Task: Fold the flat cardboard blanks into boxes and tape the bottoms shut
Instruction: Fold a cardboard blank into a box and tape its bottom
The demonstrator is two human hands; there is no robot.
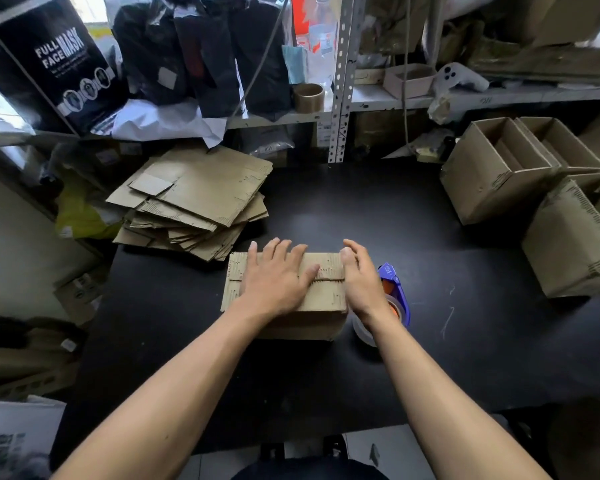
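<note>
A small cardboard box (288, 299) sits on the black tabletop (430, 358), close to the person, in the middle. Its flaps are folded down on top, and a seam runs across where the flaps meet. The left hand (278, 278) lies flat on top of the box, with its fingers (271, 251) straight and spread apart, pressing the flaps down. The right hand (361, 275) rests on the right end of the box, with its fingers (355, 249) close together and bent a little over the far right corner. Just beside the box on the right, partly hidden under the right wrist, is a blue tape dispenser (394, 289) with a roll of clear tape in it. Behind the box on the left is a messy pile of flat cardboard blanks (194, 199), lying on the tabletop and well apart from the hands. On the far right of the tabletop stand some finished open boxes (499, 171), bunched close together. At the back is a metal shelf (340, 81) full of things: a brown tape roll (308, 97), dark bags (201, 53) and a black box with "FULL FACE MASK" (59, 53) on it.
</note>
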